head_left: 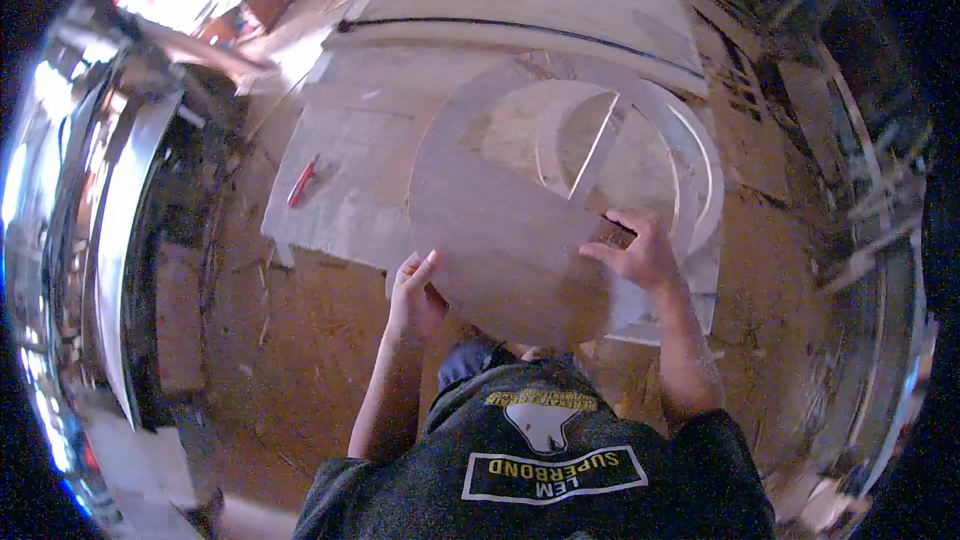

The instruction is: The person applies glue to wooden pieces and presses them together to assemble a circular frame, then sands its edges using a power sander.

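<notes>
Holding a flat, round-edged panel (510, 250) at mid-frame, between both hands and above a dark printed shirt (420, 485) at the bottom. Gripping its lower-left edge with the left hand (416, 297), thumb laid over the upper face. Grasping its right end with the right hand (640, 252), right of centre, with thumb on the face and forefinger set apart from it. Overlapping, just beyond the panel, with a large ring (472, 100); cannot tell whether joined to it. Within the ring, near and above the right hand, a pale straight strip (595, 150). At left of centre, well apart from both hands, a red tool (301, 183) on a pale board (350, 170).
</notes>
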### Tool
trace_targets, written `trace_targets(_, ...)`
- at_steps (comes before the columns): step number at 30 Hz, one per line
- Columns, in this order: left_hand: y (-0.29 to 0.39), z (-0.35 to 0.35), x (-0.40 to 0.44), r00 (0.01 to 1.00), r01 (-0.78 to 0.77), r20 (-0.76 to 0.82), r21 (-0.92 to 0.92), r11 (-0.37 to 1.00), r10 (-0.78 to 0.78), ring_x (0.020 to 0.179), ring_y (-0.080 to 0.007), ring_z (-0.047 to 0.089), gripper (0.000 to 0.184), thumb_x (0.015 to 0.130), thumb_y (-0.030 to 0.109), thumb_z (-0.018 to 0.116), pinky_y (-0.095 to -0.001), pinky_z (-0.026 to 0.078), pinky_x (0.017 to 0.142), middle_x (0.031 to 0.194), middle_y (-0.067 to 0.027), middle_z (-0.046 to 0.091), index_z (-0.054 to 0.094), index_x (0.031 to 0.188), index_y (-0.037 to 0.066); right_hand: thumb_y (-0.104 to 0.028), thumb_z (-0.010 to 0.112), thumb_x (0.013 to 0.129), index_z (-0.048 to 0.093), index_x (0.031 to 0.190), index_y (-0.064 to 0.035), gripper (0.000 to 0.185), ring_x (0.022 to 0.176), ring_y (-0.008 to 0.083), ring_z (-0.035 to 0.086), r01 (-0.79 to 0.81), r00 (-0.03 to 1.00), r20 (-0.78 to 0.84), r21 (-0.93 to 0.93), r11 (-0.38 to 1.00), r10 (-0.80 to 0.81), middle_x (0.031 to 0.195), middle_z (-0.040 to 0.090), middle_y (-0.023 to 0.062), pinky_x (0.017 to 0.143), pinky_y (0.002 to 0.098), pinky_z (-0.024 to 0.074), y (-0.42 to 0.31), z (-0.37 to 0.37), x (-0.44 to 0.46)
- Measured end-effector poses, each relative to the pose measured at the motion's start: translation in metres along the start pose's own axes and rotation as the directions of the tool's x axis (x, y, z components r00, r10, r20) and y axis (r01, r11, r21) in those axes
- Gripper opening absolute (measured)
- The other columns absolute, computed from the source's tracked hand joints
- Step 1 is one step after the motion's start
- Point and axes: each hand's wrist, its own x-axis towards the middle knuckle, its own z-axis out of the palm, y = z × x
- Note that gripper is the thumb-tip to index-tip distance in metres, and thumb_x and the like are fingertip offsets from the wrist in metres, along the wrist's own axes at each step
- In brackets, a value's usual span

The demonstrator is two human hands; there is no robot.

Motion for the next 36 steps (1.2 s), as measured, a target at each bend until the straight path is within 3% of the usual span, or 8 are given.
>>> trace_targets(3,-0.018,0.000,-0.019,0.983,-0.125,-0.139,-0.056,0.991,0.116,0.093,-0.0306,0.072,0.024,0.102,0.025,0.062,-0.0483,0.062,0.073,0.109,-0.0116,0.072,0.064,0.115,0.005,-0.040,0.095,0.068,0.076,0.105,0.0001,0.057,0.088,0.0321,0.076,0.133,0.987,0.094,0.004,0.991,-0.133,0.097,0.077,0.0192,0.079,0.0388,0.0596,-0.001,-0.009,0.009)
trace_targets(7,-0.024,-0.027,-0.029,0.985,-0.098,-0.145,-0.025,0.995,0.093,0.114,-0.0295,0.066,0.037,0.098,0.024,0.067,-0.0477,0.051,0.102,0.122,-0.0128,0.069,0.063,0.126,0.000,-0.028,0.095,0.068,0.076,0.105,-0.0027,0.049,0.087,0.0255,0.075,0.141,0.976,0.164,0.014,0.990,-0.142,0.097,0.077,0.0142,0.079,0.0352,0.0586,-0.026,-0.016,0.017)
trace_targets(18,0.009,-0.020,0.017,0.995,-0.096,-0.002,-0.150,0.984,0.097,0.117,-0.0336,0.064,0.041,0.098,0.023,0.067,-0.0551,0.051,0.101,0.125,-0.0139,0.066,0.058,0.132,0.002,-0.043,0.093,0.068,0.076,0.107,-0.0044,0.057,0.091,0.0341,0.075,0.217,0.963,0.168,-0.024,0.976,-0.210,0.103,0.076,0.0183,0.082,0.0403,0.0589,-0.028,0.009,0.078)
trace_targets(21,0.018,-0.016,0.016,0.989,-0.106,-0.111,-0.062,0.992,0.099,0.113,-0.0331,0.066,0.042,0.098,0.024,0.066,-0.0556,0.053,0.098,0.124,-0.0131,0.066,0.056,0.133,0.003,-0.029,0.096,0.068,0.076,0.108,-0.0038,0.052,0.091,0.0275,0.076,0.249,0.959,0.163,-0.096,0.964,-0.232,0.102,0.077,0.0149,0.081,0.0368,0.0588,-0.038,0.013,0.081)
trace_targets(23,0.022,-0.048,0.022,0.986,-0.008,-0.164,0.072,0.997,0.020,0.111,-0.0326,0.066,0.044,0.098,0.024,0.066,-0.0554,0.054,0.095,0.124,-0.0128,0.065,0.054,0.135,0.004,-0.032,0.096,0.068,0.076,0.109,-0.0045,0.053,0.090,0.0284,0.075,0.205,0.961,0.208,-0.100,0.974,-0.181,0.100,0.077,0.0147,0.081,0.0378,0.0588,-0.048,0.012,0.083)
trace_targets(30,0.031,-0.038,0.015,0.971,-0.180,-0.144,0.085,0.980,0.191,0.117,-0.0349,0.062,0.057,0.098,0.027,0.066,-0.0572,0.053,0.097,0.129,-0.0137,0.060,0.043,0.145,0.004,-0.036,0.095,0.066,0.075,0.107,-0.0055,0.055,0.089,0.0308,0.074,0.237,0.952,0.212,-0.058,0.970,-0.220,0.098,0.076,0.0148,0.080,0.0394,0.0579,-0.073,0.019,0.087)
trace_targets(33,0.030,-0.054,0.019,0.941,-0.299,-0.176,-0.035,0.954,0.288,0.120,-0.0335,0.059,0.057,0.100,0.029,0.065,-0.0546,0.051,0.101,0.130,-0.0119,0.060,0.042,0.146,0.004,-0.035,0.092,0.071,0.075,0.108,-0.0085,0.048,0.093,0.0361,0.072,0.377,0.926,0.091,-0.243,0.894,-0.365,0.099,0.075,0.0164,0.083,0.0436,0.0565,-0.089,0.019,0.092)
trace_targets(36,0.045,-0.063,0.012,0.918,-0.335,-0.247,-0.057,0.941,0.311,0.118,-0.0311,0.060,0.053,0.100,0.030,0.065,-0.0526,0.051,0.101,0.129,-0.0108,0.061,0.048,0.143,0.004,-0.022,0.088,0.078,0.073,0.107,-0.0043,0.038,0.095,0.0306,0.067,0.456,0.771,-0.291,-0.369,0.810,-0.567,0.103,0.071,0.0091,0.084,0.0420,0.0565,-0.133,-0.022,0.072)
